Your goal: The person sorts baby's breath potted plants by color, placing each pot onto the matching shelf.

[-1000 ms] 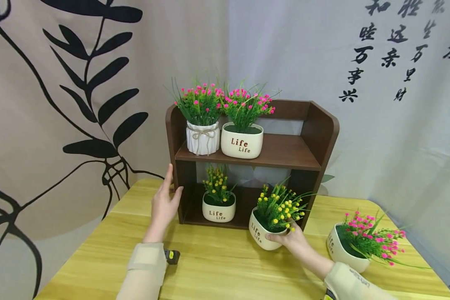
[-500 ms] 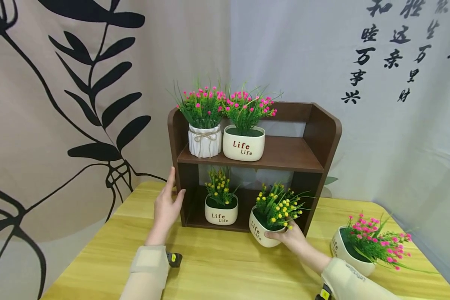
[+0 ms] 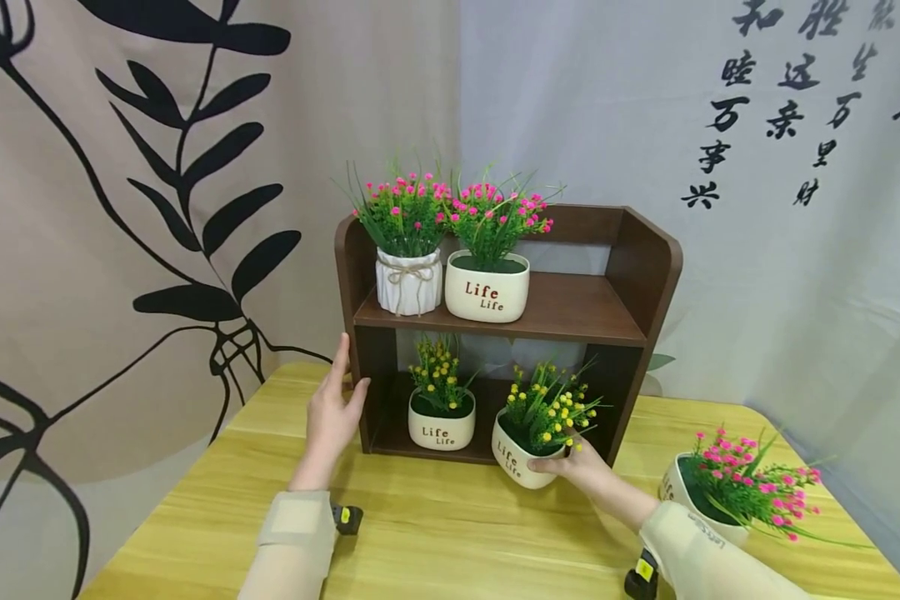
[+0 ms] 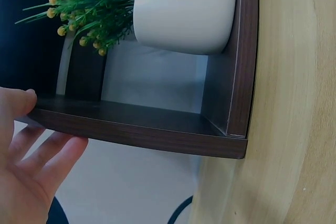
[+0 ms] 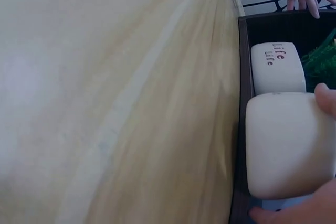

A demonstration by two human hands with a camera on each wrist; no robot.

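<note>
Printed cloth hangs behind everything: black leaf pattern to the left of the shelf (image 3: 570, 304), dark brush characters to its right. Shelf is dark brown wood, 2 levels, standing at the back of a yellow wood table (image 3: 435, 533).

Upper level, left end: ribbed white pot (image 3: 409, 283) w/ a twine bow, pink flowers in it; touching or just beside it on the right, a cream pot (image 3: 487, 287) marked "Life", also pink flowers. Right half of that level holds nothing I can see.

Lower level, left part: small cream "Life" pot (image 3: 441, 429) w/ yellow flowers, sitting inside the shelf. Just right of it, the yellow pot (image 3: 516, 458), tilted, half over the shelf's front edge. From the right wrist view its base lies over the shelf's bottom board, next to the small pot.

Right hand (image 3: 573, 468) grips this yellow pot from the right side, thumb on the rim by the blooms, fingers curled under the body. Left hand (image 3: 332, 408) is flat against the shelf's left outer wall, fingers straight and spread, thumb hooked at the front edge; left wrist view shows fingertips on the panel.

Off to the right of the shelf, well apart, a pink pot (image 3: 701, 504) sits on the table, stems leaning right.
</note>
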